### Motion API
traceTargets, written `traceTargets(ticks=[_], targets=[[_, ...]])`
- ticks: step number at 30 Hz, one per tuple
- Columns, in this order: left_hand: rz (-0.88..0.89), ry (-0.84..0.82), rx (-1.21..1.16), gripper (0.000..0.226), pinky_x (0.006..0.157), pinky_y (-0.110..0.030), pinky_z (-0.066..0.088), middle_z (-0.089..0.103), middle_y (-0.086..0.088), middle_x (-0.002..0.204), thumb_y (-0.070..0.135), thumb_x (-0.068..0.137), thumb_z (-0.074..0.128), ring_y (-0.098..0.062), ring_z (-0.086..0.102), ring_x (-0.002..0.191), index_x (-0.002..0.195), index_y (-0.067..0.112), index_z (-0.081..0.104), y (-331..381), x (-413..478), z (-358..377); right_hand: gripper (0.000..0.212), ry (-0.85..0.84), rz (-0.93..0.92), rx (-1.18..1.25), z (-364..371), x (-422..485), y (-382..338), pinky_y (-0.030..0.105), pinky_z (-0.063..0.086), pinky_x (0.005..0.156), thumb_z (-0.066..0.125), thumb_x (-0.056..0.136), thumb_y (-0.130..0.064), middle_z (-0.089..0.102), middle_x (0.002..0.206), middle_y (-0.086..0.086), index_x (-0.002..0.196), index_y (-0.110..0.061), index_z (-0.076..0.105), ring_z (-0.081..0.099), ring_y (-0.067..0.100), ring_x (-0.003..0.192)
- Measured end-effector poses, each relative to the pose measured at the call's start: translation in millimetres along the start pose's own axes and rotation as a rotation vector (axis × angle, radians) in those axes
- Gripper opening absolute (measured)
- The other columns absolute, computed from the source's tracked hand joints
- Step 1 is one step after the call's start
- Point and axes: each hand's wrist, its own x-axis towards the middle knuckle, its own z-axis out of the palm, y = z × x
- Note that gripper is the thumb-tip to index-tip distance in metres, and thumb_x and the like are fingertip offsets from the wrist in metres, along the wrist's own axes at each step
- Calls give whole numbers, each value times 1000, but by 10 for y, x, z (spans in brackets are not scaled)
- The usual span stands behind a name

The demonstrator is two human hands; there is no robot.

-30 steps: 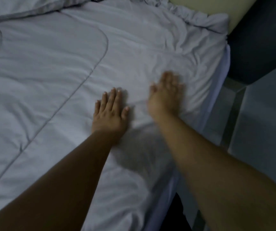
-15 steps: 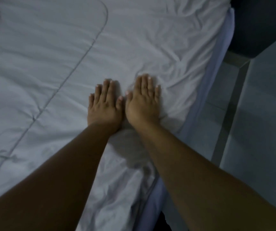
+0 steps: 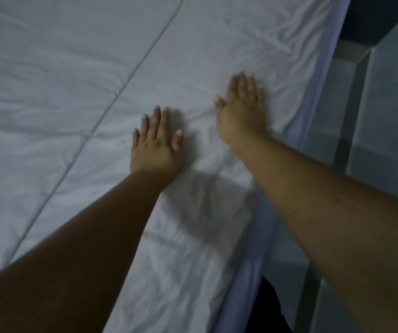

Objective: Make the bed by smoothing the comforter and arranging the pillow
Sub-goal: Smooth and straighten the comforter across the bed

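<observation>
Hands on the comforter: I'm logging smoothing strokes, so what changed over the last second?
Half a second ago the hands lay side by side; now the right hand has swept away toward the bed's edge, blurred. The left hand stays flat on the comforter. Nothing was gripped or released.

No text, label, brand, number or sign can be read anywhere in the frame; the view is dim and partly blurred.

A pale grey, matt cloth comforter [image 3: 78, 97], quilted with a stitched seam, lies finely creased near its edge; beside it runs a smoother lavender fabric sheet [image 3: 248, 272].
</observation>
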Motion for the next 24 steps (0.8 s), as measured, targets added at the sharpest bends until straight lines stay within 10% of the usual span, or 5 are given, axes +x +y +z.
traceTargets(ticks=[13,24], targets=[[-57,9,65,59,121,-40,2,3,5,162,48,98,22,-21,1,149,152,26,11,-335,-361,239,62,-56,234,-76,270,-573,244,41,-3,120,23,100,-36,3,160,10,150,-4,5,-2,24,147],[-29,-9,85,56,121,-39,-1,1,9,161,47,99,20,-19,-2,149,152,31,9,-563,-891,189,61,-9,47,19,536,-1444,-195,37,-4,118,28,99,-37,10,160,8,150,-7,12,3,21,148]])
